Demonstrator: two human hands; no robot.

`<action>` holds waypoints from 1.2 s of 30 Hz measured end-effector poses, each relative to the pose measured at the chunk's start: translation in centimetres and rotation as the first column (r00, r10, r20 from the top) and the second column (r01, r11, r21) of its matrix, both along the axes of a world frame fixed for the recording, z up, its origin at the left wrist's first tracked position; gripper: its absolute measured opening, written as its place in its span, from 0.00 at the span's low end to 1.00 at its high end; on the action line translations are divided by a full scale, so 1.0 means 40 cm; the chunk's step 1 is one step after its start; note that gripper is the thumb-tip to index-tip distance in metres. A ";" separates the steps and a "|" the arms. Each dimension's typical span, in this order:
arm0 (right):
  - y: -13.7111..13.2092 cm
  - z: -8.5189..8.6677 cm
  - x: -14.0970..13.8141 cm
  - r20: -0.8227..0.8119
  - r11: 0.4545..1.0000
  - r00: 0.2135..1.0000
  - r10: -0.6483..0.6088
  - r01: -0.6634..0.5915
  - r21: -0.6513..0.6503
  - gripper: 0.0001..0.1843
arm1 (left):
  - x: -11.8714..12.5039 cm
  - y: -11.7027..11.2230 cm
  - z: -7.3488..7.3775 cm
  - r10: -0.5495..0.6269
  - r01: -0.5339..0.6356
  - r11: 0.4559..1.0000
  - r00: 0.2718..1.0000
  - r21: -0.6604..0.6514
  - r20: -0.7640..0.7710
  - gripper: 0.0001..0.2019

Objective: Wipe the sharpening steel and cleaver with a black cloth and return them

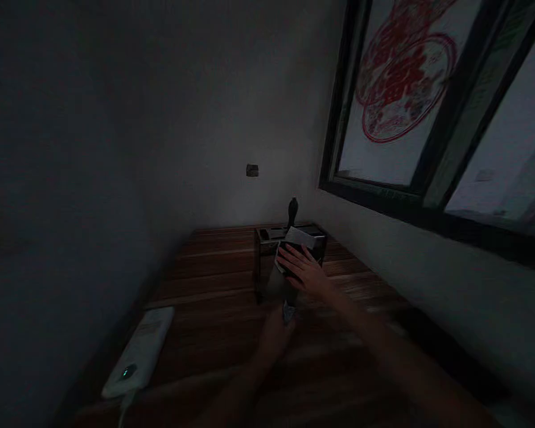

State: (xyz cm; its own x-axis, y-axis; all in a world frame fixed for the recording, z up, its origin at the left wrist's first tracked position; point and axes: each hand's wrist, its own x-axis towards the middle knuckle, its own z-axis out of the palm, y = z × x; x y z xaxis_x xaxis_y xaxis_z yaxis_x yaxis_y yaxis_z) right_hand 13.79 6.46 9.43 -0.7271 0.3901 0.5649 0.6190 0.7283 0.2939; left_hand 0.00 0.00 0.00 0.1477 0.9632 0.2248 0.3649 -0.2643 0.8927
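Note:
My left hand (276,333) is closed round the handle of what looks like a kitchen knife, its broad grey blade (275,284) pointing up and away; motion blurs both. Over the upper part of the blade lies my right hand (304,270), fingers stretched and pressing a folded pale and dark cloth (301,238) against it. Just behind the hands stands a dark knife block (267,238) with slots in its top. One black knife handle (293,211) sticks up from it. The hands and cloth cover much of the block's front.
A white power strip (145,342) with a lit green display and a cord lies at the left on the brown wooden table (205,285). Walls border the table at the back and right. A dark flat object (446,351) is at the right. A framed window (383,190) is above.

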 end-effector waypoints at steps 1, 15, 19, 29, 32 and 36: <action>0.006 0.007 0.001 -0.011 1.000 1.000 -0.001 0.001 0.005 0.28 | 0.000 -0.002 0.000 0.002 -0.002 1.000 1.000 0.000 -0.005 0.10; 0.053 0.087 0.015 -0.227 0.999 0.973 -0.051 0.051 -0.003 0.28 | 0.001 -0.008 0.007 0.034 -0.035 0.999 0.999 -0.029 -0.043 0.10; 0.060 0.089 0.015 -0.251 0.998 0.966 -0.057 0.059 0.001 0.28 | 0.000 -0.013 0.014 0.021 -0.022 0.999 0.999 -0.034 -0.027 0.10; 0.033 0.071 -0.003 -0.252 0.995 0.963 -0.094 0.097 -0.004 0.27 | 0.002 -0.007 0.005 0.050 -0.053 0.998 0.995 -0.042 -0.089 0.12; 0.018 0.048 -0.011 -0.242 0.997 0.967 -0.079 0.079 -0.007 0.27 | 0.001 -0.005 0.000 0.051 -0.053 0.998 0.996 -0.029 -0.067 0.11; -0.006 0.013 -0.023 -0.198 0.999 0.979 -0.048 0.047 -0.012 0.27 | 0.001 -0.005 0.000 0.026 -0.026 0.999 0.999 -0.022 -0.021 0.10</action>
State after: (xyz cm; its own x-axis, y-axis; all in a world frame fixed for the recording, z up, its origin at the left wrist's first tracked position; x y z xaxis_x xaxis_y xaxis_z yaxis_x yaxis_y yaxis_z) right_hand 12.88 6.23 9.94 -0.5817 0.4259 0.6930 0.6983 0.6984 0.1569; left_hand 0.02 -0.20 0.02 0.1271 0.9714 0.2004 0.3903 -0.2347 0.8903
